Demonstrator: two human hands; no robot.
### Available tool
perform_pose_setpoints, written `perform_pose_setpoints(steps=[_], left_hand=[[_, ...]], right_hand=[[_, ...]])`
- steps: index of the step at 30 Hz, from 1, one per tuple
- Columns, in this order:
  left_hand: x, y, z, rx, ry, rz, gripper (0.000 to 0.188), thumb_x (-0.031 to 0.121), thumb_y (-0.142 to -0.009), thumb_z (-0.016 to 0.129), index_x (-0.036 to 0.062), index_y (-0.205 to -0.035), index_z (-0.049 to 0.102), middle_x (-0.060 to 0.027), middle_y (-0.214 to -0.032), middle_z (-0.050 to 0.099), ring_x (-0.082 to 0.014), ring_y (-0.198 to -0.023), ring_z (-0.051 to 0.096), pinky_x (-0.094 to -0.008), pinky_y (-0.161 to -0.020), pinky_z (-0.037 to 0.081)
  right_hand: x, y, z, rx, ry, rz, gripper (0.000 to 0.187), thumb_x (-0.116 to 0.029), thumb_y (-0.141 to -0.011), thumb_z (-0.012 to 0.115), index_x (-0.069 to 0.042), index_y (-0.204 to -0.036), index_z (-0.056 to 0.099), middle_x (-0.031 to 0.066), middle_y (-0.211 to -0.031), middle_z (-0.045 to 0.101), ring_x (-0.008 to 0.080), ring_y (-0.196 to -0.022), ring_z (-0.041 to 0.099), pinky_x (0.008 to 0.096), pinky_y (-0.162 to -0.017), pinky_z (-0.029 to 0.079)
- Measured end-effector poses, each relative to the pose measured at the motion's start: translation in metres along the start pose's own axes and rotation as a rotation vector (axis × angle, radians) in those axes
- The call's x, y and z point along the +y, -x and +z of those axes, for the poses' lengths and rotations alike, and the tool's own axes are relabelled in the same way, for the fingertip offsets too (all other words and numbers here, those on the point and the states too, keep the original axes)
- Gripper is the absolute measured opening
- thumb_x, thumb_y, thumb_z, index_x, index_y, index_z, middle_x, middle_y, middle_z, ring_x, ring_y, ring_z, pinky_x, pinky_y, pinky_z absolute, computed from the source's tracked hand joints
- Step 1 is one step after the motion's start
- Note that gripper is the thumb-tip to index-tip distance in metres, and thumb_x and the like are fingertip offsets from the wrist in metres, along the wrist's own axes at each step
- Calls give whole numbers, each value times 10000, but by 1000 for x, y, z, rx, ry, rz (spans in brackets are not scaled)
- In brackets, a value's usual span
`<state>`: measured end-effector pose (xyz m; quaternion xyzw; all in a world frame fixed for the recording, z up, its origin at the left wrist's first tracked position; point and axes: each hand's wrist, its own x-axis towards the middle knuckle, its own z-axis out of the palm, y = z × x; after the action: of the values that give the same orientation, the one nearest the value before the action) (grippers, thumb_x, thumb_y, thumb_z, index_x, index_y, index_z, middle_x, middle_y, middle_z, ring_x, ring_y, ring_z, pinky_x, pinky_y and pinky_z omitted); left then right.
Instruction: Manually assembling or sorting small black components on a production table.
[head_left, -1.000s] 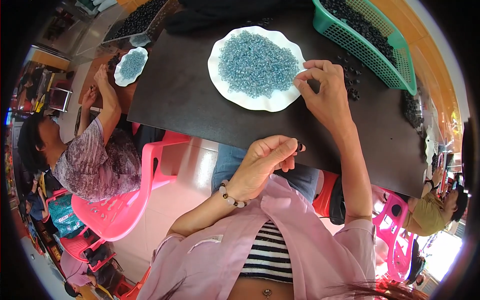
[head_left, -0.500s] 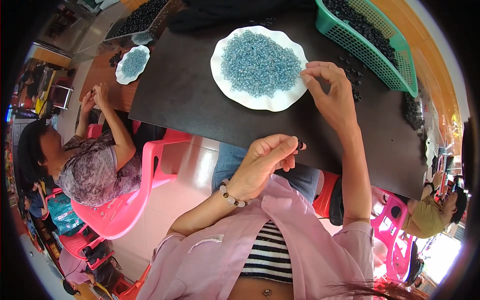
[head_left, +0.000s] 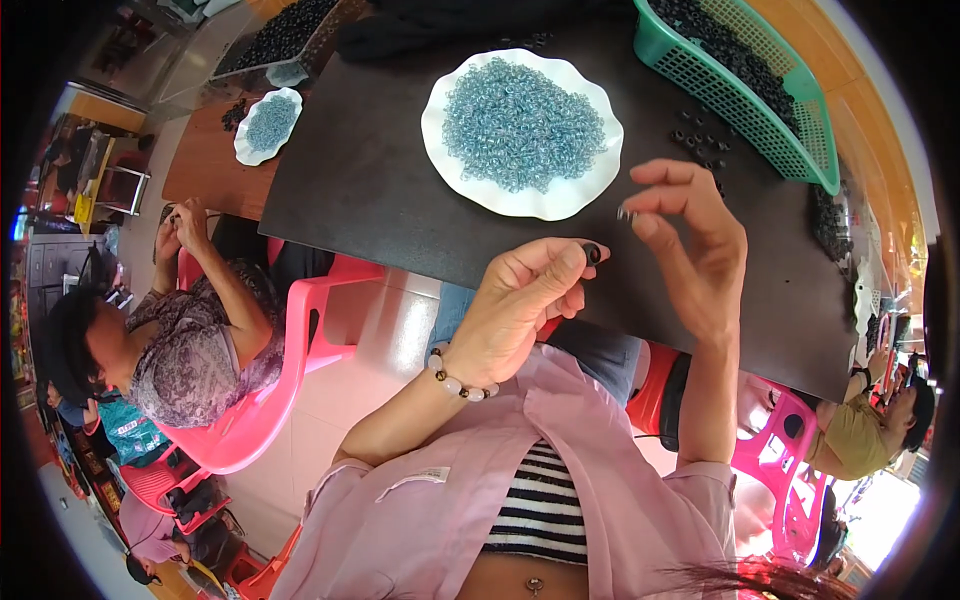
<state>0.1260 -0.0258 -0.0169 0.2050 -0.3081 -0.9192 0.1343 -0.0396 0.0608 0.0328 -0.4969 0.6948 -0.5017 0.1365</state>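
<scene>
Over the near edge of the table, my left hand (head_left: pixel 520 300) is closed, pinching a small black ring-shaped part (head_left: pixel 592 254) between thumb and forefinger. To the right of it, my right hand (head_left: pixel 695 250) holds a tiny clear ring-like piece (head_left: pixel 624 213) at the tips of thumb and forefinger; its exact shape is too small to make out. The two hands are a short way apart. Beyond them sits a white plate with a wavy rim (head_left: pixel 555 207), heaped with small clear bluish rings (head_left: pixel 520 125).
Black parts fill a green basket (head_left: pixel 755 130) at the far right, and several loose black parts (head_left: pixel 702 140) lie beside it. A co-worker (head_left: pixel 200 330) sits on a pink chair at left, near a smaller plate (head_left: pixel 247 152) of bluish rings. Dark cloth (head_left: pixel 430 35) lies at the back.
My right hand has drawn back from the plate's right rim toward my left hand, with a tiny clear piece at its fingertips. My left hand has risen slightly, still holding the black part.
</scene>
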Motion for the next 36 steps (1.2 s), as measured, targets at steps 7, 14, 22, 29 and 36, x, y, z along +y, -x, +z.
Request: perform_pose_setpoints(steps=[7,14,22,29,36], left_hand=[[-6,-4,-1,0,22,-38,301,270,-899,608,6,-1042,627,-19,-898,616,-71,-693,511,-207,-629,405],[-12,-4,-2,6,-7,-40,278,248,-893,619,1,-1019,637,-25,-875,620,-79,-697,525,-207,-625,419],[-18,-3,-1,5,-16,-55,261,244,-889,624,8,-998,643,-23,-844,625,-71,-696,533,-204,-631,431],[-23,-2,1,38,-159,0,246,227,-880,656,9,-994,666,-2,-792,627,-43,-684,543,-171,-584,424],[-19,-3,-2,-55,-324,-29,196,159,-880,641,2,-998,652,-31,-808,626,-83,-701,557,-218,-638,453]], right_hand=[[-9,17,-4,-107,163,-83,100,-59,-741,703,-36,-835,677,78,-997,604,201,-913,502,301,-783,417],[-10,22,-7,-78,272,-178,105,-60,-706,712,-52,-803,675,53,-926,630,230,-886,490,328,-774,417],[-16,28,-8,-81,288,-213,132,-33,-670,716,-51,-789,663,51,-919,629,237,-881,491,336,-754,420],[-16,31,-11,-132,312,-156,179,6,-620,714,-45,-770,630,57,-921,630,257,-883,503,344,-747,433],[-5,31,-16,-260,79,125,219,-31,-651,740,-43,-839,629,57,-887,642,212,-880,537,329,-778,452]])
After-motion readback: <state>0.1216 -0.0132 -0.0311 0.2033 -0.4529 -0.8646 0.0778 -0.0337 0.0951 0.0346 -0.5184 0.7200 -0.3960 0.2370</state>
